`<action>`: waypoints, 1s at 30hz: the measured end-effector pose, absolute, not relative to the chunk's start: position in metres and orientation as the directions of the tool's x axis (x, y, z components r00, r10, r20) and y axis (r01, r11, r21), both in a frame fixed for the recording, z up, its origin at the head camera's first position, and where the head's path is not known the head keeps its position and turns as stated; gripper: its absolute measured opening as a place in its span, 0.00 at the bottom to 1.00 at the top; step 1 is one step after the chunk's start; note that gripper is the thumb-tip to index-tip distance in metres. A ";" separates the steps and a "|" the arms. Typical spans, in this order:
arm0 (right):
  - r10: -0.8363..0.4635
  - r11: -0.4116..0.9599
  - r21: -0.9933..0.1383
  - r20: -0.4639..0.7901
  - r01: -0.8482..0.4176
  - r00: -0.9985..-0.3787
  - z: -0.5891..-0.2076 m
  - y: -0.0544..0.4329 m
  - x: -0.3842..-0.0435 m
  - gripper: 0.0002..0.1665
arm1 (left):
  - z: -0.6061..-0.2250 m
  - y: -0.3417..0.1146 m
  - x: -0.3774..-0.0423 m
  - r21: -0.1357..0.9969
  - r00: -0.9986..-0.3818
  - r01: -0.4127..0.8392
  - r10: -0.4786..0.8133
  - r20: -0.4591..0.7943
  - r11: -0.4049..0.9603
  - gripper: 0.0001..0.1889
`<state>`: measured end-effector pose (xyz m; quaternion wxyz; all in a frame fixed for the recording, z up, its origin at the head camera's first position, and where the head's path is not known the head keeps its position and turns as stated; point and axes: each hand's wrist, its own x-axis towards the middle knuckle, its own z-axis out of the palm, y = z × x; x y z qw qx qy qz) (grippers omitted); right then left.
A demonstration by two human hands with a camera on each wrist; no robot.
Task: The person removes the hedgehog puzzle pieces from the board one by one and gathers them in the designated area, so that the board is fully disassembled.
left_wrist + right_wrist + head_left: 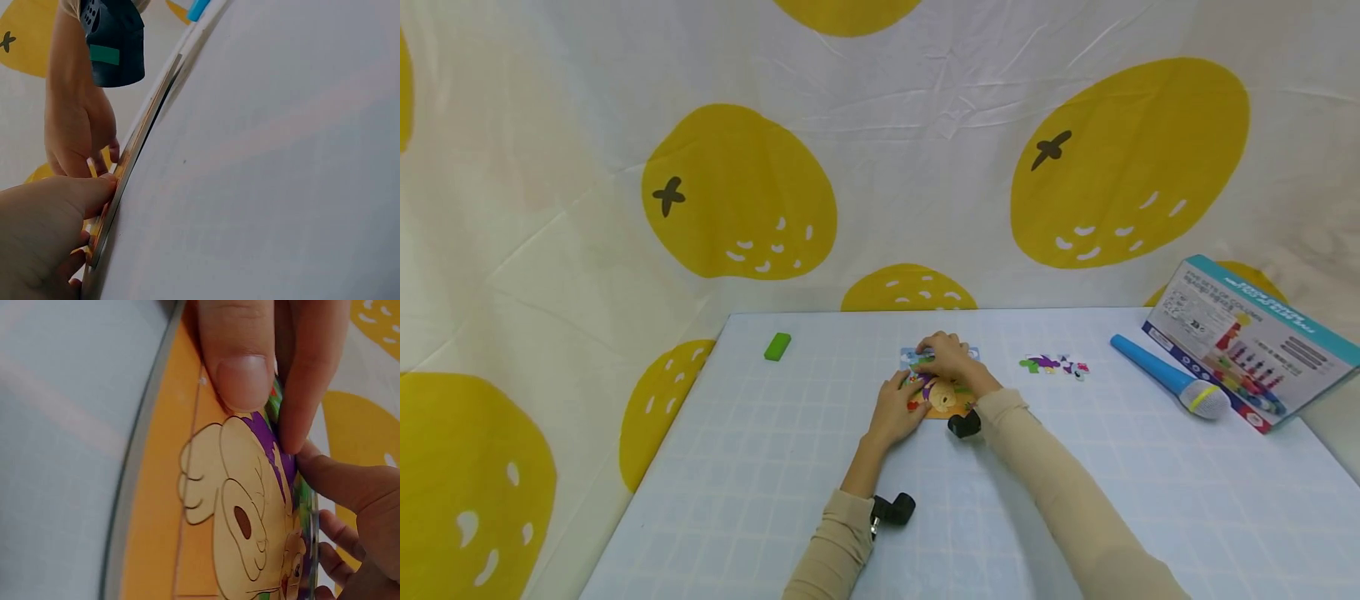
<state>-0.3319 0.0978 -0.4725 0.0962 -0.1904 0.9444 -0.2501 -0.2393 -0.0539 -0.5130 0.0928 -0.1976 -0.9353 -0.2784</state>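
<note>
Here we are with both hands crowding the work: the left hand (897,410) lies with its fingers loosely spread over the left side of a small, flat, colourful picture-puzzle board (943,401), thumb down on the orange near part. And the right hand (950,360) arches over the far part, thumb and finger bent down close together on the picture; whether a piece sits between those tips, you cannot tell. The puzzle board lies flat near the middle of the white worktop (737,467), a cream cartoon animal and patches of purple showing between the fingers. Beige sleeves (1060,492) run back from both wrists, a black wrist camera (895,508) on each. Now out to three o'clock of the board, a loose cluster of small purple, green and white puzzle pieces (1045,363)! Further along that line, a blue toy microphone (1157,367) with a grey head and yellow ring, its handle end pointing to ten, and just beside it a big printed cardboard box (1247,342) with a teal edge. Between nine and ten, a small green rectangular block (777,347). And at twelve, a white backdrop cloth (925,167) with big yellow fruit shapes.
</note>
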 end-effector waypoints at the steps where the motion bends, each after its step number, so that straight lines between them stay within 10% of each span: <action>1: -0.412 0.798 -0.521 -0.103 -0.304 -0.906 -0.471 0.098 -0.332 0.22 | -0.513 -0.054 -0.239 0.479 -0.906 0.420 0.320 0.279 0.771 0.22; 13: -0.404 0.793 -0.550 -0.151 -0.264 -0.902 -0.467 0.096 -0.336 0.22 | -0.511 -0.052 -0.237 0.472 -0.925 0.379 0.301 0.234 0.796 0.22; 30: -0.375 0.514 -0.808 0.090 -0.287 -0.923 -0.471 0.102 -0.328 0.15 | -0.511 -0.052 -0.237 0.469 -0.914 0.401 0.307 0.265 0.787 0.21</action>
